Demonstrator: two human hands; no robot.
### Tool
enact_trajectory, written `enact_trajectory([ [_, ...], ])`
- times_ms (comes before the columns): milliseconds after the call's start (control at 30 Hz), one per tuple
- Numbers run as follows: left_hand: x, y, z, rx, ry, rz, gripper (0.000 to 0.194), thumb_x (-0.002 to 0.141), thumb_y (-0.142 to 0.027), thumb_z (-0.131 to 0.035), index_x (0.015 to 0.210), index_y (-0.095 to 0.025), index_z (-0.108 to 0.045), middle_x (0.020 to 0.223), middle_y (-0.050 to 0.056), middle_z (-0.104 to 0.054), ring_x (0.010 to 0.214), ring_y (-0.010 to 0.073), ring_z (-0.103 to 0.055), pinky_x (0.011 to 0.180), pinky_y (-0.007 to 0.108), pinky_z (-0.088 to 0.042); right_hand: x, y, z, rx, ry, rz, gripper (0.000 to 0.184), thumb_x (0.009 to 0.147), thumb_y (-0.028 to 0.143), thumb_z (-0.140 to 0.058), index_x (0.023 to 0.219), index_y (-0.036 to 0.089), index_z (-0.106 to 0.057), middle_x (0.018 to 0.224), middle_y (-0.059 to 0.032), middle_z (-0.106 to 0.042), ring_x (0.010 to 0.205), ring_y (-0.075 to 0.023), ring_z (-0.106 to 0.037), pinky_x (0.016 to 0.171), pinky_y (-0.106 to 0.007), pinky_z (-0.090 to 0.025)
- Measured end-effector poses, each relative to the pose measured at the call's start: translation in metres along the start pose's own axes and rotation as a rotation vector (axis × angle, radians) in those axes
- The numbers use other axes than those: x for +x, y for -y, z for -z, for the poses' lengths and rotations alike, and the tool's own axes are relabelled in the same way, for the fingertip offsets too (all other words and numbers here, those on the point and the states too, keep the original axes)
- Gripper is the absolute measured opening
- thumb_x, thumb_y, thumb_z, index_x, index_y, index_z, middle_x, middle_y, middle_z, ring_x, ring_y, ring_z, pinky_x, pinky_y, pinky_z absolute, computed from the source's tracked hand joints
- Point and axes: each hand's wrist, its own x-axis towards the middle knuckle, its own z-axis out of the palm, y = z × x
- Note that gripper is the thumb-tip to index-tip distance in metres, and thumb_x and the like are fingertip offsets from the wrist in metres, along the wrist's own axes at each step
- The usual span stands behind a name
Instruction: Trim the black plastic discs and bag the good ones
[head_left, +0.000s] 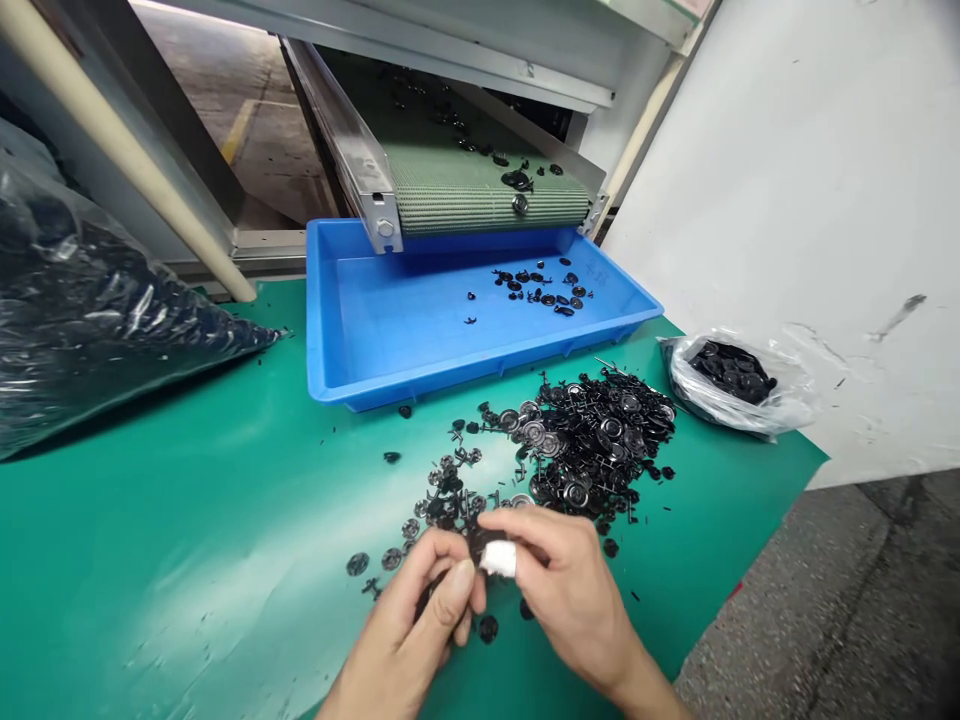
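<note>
My left hand (424, 615) and my right hand (559, 580) meet at the near edge of a green table (187, 520), fingers pinched together around small black plastic parts. The right thumb wears a white wrap (499, 558). What exactly sits between the fingertips is mostly hidden. Just beyond my hands lies a spread heap of black round plastic parts with sprue bits (581, 440). A few loose discs (375, 560) lie left of my hands.
A blue tray (375, 340) holding a few black parts sits under the end of a green conveyor belt (480, 190). A large clear bag of black parts (82, 300) lies at left, a small open bag (731, 385) at right. The table edge drops to the floor at right.
</note>
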Motion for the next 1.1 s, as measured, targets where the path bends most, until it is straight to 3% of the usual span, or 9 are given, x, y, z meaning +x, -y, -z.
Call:
enact_trajectory([
  [233,0.003,-0.003,-0.001,0.223,-0.141,-0.107,0.023,0.085,-0.047,-0.060,0.077,-0.025,-0.062,0.062,-0.005,-0.051,0.061,0.0161,-0.045,0.058,0.024,-0.037,-0.020,-0.001,-0.002,-0.024,0.099,-0.073,0.026,0.076,0.004,-0.049,0.086,0.021,-0.067,0.071,0.0027,-0.067,0.064,-0.0122,-0.061,0.058,-0.022,-0.045],
  [433,0.002,-0.001,-0.001,0.250,-0.035,-0.167,0.022,0.086,-0.045,-0.058,0.080,-0.026,-0.066,0.059,-0.004,-0.053,0.056,0.0162,-0.046,0.057,0.024,-0.039,-0.015,-0.005,-0.004,0.283,0.056,-0.207,0.022,0.073,0.004,-0.049,0.086,0.019,-0.058,0.084,0.0015,-0.060,0.057,-0.0088,-0.060,0.050,-0.019,-0.045],
  [567,0.004,-0.001,0.003,0.315,0.023,-0.175,0.032,0.089,-0.044,-0.055,0.065,-0.024,-0.058,0.059,-0.004,-0.050,0.057,0.0158,-0.047,0.058,0.023,-0.038,-0.015,0.003,0.006,-0.023,0.198,0.003,0.041,0.078,0.002,-0.045,0.105,0.027,-0.065,0.087,0.0011,-0.060,0.075,-0.0126,-0.058,0.065,-0.024,-0.045],
  [667,0.006,-0.002,0.004,0.279,0.031,-0.130,0.035,0.091,-0.046,-0.052,0.065,-0.023,-0.056,0.060,-0.003,-0.051,0.059,0.0158,-0.047,0.058,0.023,-0.038,-0.014,0.007,0.010,-0.276,0.259,0.129,0.040,0.087,0.008,-0.040,0.115,0.025,-0.063,0.084,-0.0021,-0.059,0.073,-0.0156,-0.055,0.063,-0.028,-0.042],
  [733,0.006,-0.002,0.004,0.233,0.017,-0.083,0.035,0.091,-0.048,-0.051,0.067,-0.023,-0.057,0.060,-0.003,-0.051,0.059,0.0161,-0.047,0.057,0.024,-0.037,-0.012,0.006,0.006,-0.306,0.247,0.137,0.033,0.087,0.011,-0.043,0.108,0.020,-0.066,0.077,-0.0018,-0.058,0.066,-0.0148,-0.052,0.058,-0.027,-0.039],
  [833,0.007,-0.003,0.004,0.174,0.031,0.002,0.039,0.090,-0.051,-0.051,0.065,-0.022,-0.058,0.055,-0.004,-0.051,0.052,0.0143,-0.041,0.049,0.023,-0.031,-0.008,0.003,-0.002,-0.154,0.190,0.057,0.022,0.087,0.010,-0.047,0.087,0.020,-0.067,0.067,0.0024,-0.057,0.060,-0.0110,-0.051,0.055,-0.024,-0.037],
  [933,0.009,-0.007,0.006,0.128,0.053,0.059,0.040,0.090,-0.054,-0.050,0.067,-0.021,-0.059,0.055,-0.003,-0.054,0.048,0.0118,-0.035,0.043,0.022,-0.023,0.002,0.000,-0.002,-0.082,0.179,0.044,0.023,0.091,0.012,-0.044,0.080,0.019,-0.063,0.062,0.0042,-0.057,0.058,-0.0093,-0.051,0.055,-0.022,-0.037],
  [1033,0.011,-0.012,0.009,0.071,0.081,0.080,0.039,0.087,-0.055,-0.055,0.071,-0.020,-0.062,0.057,-0.003,-0.057,0.048,0.0092,-0.035,0.042,0.019,-0.022,0.025,-0.003,0.012,-0.281,0.210,0.125,0.026,0.094,0.017,-0.043,0.077,0.018,-0.061,0.066,0.0023,-0.056,0.059,-0.0104,-0.049,0.057,-0.023,-0.037],
  [1100,0.011,-0.014,0.011,-0.031,0.105,0.096,0.037,0.083,-0.057,-0.061,0.078,-0.020,-0.064,0.058,-0.002,-0.059,0.048,0.0085,-0.039,0.041,0.017,-0.025,0.049,-0.004,0.024,-0.502,0.096,0.161,0.028,0.095,0.018,-0.040,0.080,0.017,-0.064,0.075,-0.0011,-0.056,0.064,-0.0121,-0.049,0.061,-0.025,-0.038],
])
